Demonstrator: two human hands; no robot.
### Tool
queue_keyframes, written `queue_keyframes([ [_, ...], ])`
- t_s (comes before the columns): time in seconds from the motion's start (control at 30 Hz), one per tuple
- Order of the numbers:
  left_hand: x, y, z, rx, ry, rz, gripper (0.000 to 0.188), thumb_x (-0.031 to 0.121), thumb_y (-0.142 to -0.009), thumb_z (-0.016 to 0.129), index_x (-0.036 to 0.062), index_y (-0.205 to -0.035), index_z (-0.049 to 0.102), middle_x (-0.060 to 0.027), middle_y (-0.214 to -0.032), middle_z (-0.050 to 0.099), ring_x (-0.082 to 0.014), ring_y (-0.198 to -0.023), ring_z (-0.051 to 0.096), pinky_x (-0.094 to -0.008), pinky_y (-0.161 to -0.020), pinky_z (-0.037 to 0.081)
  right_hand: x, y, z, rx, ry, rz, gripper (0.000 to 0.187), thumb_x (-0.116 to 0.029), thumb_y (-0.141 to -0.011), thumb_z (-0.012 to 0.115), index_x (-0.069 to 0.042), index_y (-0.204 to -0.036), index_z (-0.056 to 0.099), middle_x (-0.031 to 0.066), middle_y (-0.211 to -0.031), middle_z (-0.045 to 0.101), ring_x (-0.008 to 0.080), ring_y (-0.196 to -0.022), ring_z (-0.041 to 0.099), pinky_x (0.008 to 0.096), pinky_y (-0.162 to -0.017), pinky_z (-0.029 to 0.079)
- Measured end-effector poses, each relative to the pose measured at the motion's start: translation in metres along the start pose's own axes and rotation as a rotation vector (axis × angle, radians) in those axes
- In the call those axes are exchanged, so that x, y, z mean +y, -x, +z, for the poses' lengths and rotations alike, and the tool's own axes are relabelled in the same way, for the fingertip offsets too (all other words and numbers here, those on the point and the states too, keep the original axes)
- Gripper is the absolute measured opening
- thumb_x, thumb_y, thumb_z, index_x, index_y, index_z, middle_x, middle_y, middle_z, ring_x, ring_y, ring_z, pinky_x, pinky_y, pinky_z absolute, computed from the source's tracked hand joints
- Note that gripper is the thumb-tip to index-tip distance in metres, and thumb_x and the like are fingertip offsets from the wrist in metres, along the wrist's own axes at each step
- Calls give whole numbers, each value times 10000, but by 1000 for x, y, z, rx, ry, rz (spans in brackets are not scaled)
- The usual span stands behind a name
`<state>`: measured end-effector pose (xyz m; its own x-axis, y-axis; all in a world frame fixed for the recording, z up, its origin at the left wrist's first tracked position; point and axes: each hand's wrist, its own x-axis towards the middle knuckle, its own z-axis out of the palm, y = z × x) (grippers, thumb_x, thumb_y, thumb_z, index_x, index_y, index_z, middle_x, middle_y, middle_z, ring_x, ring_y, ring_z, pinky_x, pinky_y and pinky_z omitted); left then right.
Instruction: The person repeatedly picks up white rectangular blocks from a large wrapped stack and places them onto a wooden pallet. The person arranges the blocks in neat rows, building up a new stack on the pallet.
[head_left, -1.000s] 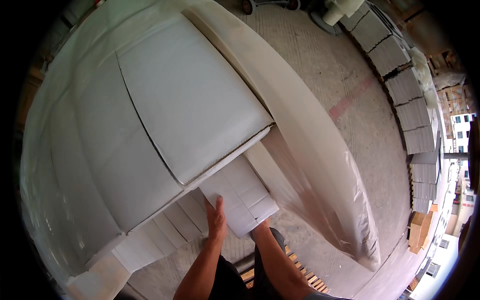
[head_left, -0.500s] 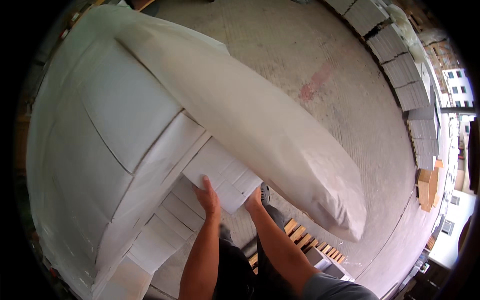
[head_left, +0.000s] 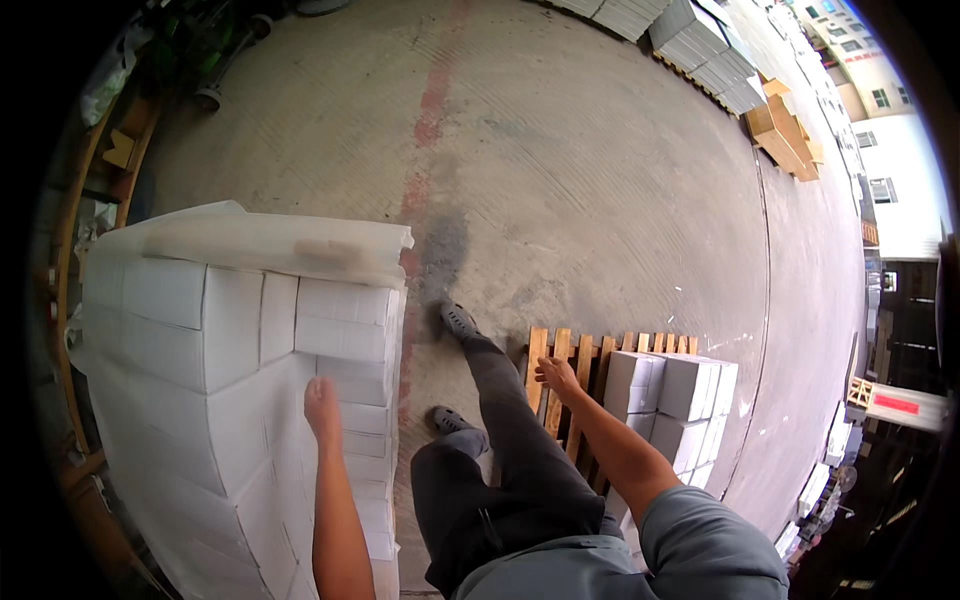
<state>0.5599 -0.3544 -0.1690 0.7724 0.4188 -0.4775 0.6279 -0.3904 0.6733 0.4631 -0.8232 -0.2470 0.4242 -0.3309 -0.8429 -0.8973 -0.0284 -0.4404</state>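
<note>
On the left, a tall stack of white cartons (head_left: 230,320) stands under a clear plastic sheet (head_left: 280,245), which is bunched along its far side. My left hand (head_left: 322,410) hangs over the stack's stepped right side, near the lower cartons (head_left: 365,414). Its fingers are hidden from above, and no carton shows in it. My right hand (head_left: 560,378) is held out over a wooden pallet (head_left: 562,400), open and holding nothing. Beside it, smaller white boxes (head_left: 690,388) are piled on the pallet's right part.
Bare concrete floor (head_left: 560,190) with a worn red line stretches ahead. My shoes (head_left: 458,320) are between stack and pallet. Grey-white stacks (head_left: 700,45) and a wooden crate (head_left: 785,130) line the far right. A wooden rack (head_left: 70,250) stands at the far left.
Both hands have let go of the white carton they held at the stack's edge. They are now wide apart, my right hand over the pallet. The view has swung toward the pallet.
</note>
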Motion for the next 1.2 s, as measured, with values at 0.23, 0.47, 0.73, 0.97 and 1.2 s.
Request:
queue_keyframes([
  [0.23,110,130,-148,434,-474,799,302,73,-893,471,-22,-1180,474,-189,-1329,410,-371,-1207,406,-434,-981,349,124,166,-59,8,51,277,317,-325,-867,525,-27,-843,627,58,-735,607,164,-671,588,317,-618,475],
  [0.47,65,107,-205,628,-983,600,605,262,-891,500,-4,-1371,244,-181,-1453,204,-335,-1328,238,-444,-1047,268,153,248,-63,-99,312,317,432,-387,-821,540,26,-883,652,111,-829,651,202,-744,619,328,-663,485],
  [0.73,59,101,-191,641,-1100,495,640,244,-874,545,34,-1388,228,-133,-1470,198,-285,-1341,235,-423,-1048,282,216,181,-69,17,445,-80,444,-365,-839,541,51,-968,628,153,-867,647,219,-794,620,327,-704,471],
  [0.97,61,104,-200,682,-1179,471,648,272,-877,546,38,-1390,227,-125,-1467,211,-274,-1339,244,-408,-1033,301,165,261,-74,30,-249,170,341,-320,-872,534,-1,-984,574,81,-830,602,171,-688,589,310,-602,474],
  [1.2,42,116,-200,706,-1258,445,629,298,-909,493,49,-1403,194,-105,-1455,237,-261,-1310,298,-414,-963,367,256,315,-27,107,-377,252,328,-296,-875,528,9,-987,567,86,-849,610,191,-702,589,297,-609,475],
])
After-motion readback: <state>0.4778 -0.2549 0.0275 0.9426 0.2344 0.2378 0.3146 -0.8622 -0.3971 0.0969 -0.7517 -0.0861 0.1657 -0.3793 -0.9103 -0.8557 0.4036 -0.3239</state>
